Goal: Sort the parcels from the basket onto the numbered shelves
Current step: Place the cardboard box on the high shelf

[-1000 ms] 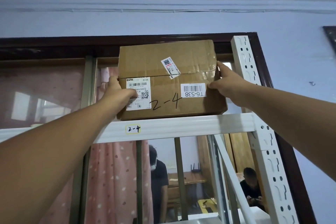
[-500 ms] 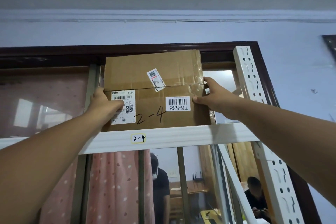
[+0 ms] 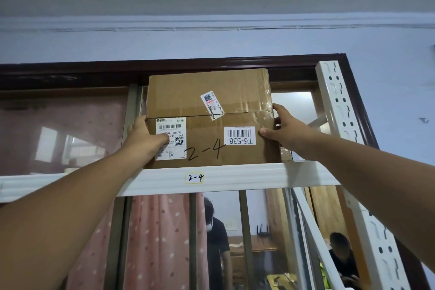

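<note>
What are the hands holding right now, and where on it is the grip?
Both hold the cardboard parcel marked 2-4: left hand on its left edge, right hand on its right edge, at the 2-4 shelf.

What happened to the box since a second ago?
The box slid left along the shelf, away from the white post. It now sits right above the 2-4 tag, lower behind the rail. The left hand and right hand stayed on its two sides, gripping it. Nothing was let go.
</note>
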Action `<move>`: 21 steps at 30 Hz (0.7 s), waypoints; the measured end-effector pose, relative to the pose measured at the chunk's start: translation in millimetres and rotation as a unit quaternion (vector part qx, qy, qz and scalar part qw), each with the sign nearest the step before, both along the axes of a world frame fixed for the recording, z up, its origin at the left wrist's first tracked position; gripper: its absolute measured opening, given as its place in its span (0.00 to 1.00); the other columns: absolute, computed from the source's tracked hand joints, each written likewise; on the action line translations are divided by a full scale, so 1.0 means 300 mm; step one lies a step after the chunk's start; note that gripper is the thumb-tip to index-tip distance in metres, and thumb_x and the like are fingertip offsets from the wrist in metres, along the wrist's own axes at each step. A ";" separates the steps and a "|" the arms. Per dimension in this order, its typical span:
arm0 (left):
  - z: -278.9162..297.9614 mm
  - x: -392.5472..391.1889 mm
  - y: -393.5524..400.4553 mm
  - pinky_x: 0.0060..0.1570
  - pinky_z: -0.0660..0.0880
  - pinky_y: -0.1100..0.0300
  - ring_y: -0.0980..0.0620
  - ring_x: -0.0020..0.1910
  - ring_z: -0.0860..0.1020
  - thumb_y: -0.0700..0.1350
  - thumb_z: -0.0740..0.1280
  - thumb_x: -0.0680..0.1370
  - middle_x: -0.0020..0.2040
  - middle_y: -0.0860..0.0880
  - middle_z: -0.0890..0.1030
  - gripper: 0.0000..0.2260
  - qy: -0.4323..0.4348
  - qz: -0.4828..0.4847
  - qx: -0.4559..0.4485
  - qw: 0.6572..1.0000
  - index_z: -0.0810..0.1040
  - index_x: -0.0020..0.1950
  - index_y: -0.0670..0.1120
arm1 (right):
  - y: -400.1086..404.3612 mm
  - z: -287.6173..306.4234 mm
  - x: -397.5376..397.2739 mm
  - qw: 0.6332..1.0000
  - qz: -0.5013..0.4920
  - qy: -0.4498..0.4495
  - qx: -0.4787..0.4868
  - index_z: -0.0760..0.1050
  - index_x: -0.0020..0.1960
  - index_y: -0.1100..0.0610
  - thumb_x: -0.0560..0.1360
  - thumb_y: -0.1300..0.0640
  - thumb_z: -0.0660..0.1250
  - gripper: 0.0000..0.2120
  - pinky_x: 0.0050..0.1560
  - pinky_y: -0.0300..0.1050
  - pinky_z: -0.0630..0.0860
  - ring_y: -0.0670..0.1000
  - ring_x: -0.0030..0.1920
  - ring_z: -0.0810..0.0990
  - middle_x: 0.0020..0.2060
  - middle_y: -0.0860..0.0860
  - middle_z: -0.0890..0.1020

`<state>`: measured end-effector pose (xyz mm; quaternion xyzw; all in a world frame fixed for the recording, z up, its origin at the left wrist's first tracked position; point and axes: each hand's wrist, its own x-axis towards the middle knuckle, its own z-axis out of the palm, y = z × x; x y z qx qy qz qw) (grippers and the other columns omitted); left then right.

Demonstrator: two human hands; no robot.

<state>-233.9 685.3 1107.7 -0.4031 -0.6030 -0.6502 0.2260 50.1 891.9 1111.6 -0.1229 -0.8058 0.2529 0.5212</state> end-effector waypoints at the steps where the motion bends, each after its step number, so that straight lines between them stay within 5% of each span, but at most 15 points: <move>1: -0.002 0.002 -0.001 0.36 0.77 0.58 0.48 0.50 0.84 0.41 0.73 0.66 0.66 0.45 0.77 0.38 0.000 -0.001 0.000 1.000 0.68 0.76 0.51 | -0.001 -0.006 -0.003 1.000 -0.003 0.003 0.004 0.56 0.80 0.43 0.79 0.54 0.71 0.35 0.62 0.54 0.79 0.55 0.58 0.79 0.54 0.48 0.76; 7: -0.010 0.023 -0.008 0.30 0.80 0.60 0.50 0.43 0.83 0.35 0.72 0.71 0.65 0.44 0.76 0.28 -0.006 0.009 -0.004 1.000 0.70 0.68 0.51 | 0.000 -0.036 -0.019 0.998 -0.024 0.036 0.037 0.60 0.79 0.46 0.81 0.54 0.69 0.30 0.64 0.53 0.77 0.54 0.58 0.79 0.58 0.49 0.78; 15: -0.019 0.045 -0.028 0.37 0.77 0.59 0.49 0.51 0.84 0.45 0.73 0.63 0.64 0.46 0.79 0.35 -0.005 0.002 -0.017 1.000 0.71 0.70 0.52 | 0.021 -0.036 -0.020 0.998 -0.028 0.039 0.031 0.62 0.79 0.44 0.81 0.53 0.69 0.29 0.56 0.47 0.77 0.53 0.58 0.80 0.61 0.49 0.79; 18: -0.024 0.028 -0.033 0.47 0.84 0.51 0.46 0.55 0.84 0.48 0.76 0.62 0.62 0.48 0.80 0.37 -0.009 0.009 -0.022 1.000 0.71 0.71 0.53 | 0.019 -0.040 -0.015 0.999 -0.031 0.036 0.024 0.61 0.80 0.44 0.81 0.52 0.69 0.31 0.58 0.49 0.78 0.54 0.59 0.80 0.62 0.49 0.79; 21: -0.027 0.035 -0.048 0.61 0.80 0.48 0.46 0.61 0.81 0.51 0.76 0.63 0.65 0.48 0.79 0.39 -0.001 0.040 -0.064 0.997 0.68 0.74 0.51 | 0.004 -0.036 -0.009 0.998 -0.034 0.044 0.017 0.61 0.80 0.45 0.80 0.53 0.70 0.32 0.56 0.48 0.77 0.54 0.58 0.80 0.61 0.50 0.79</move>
